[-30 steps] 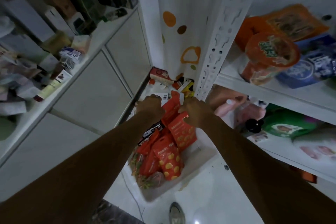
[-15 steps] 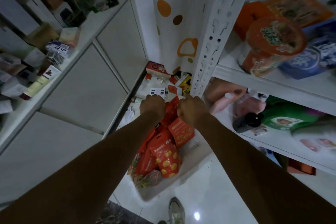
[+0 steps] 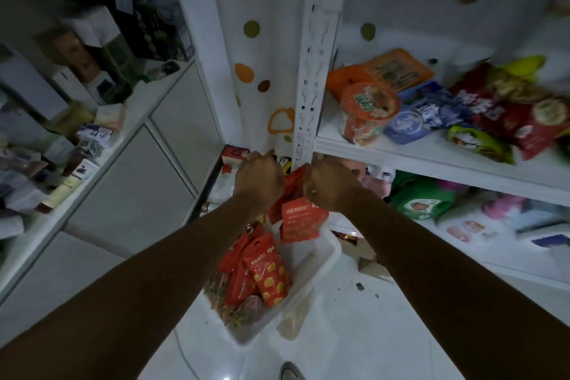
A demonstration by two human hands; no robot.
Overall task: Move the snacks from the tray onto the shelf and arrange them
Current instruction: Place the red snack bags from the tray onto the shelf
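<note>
L hand [image 3: 259,179] & R hand [image 3: 330,186] clench red packs [image 3: 301,220], long axis down toward tray [image 3: 327,260]. Tops hidden (behind fists).

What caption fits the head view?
Left hand and right hand hold red snack packets above the tray, beside the white shelf.

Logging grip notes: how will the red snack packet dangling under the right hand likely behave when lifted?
The red snack packet hangs freely from the right hand, so it's probably light and floppy. Its smooth-looking film may slip in a loose pinch.
</note>
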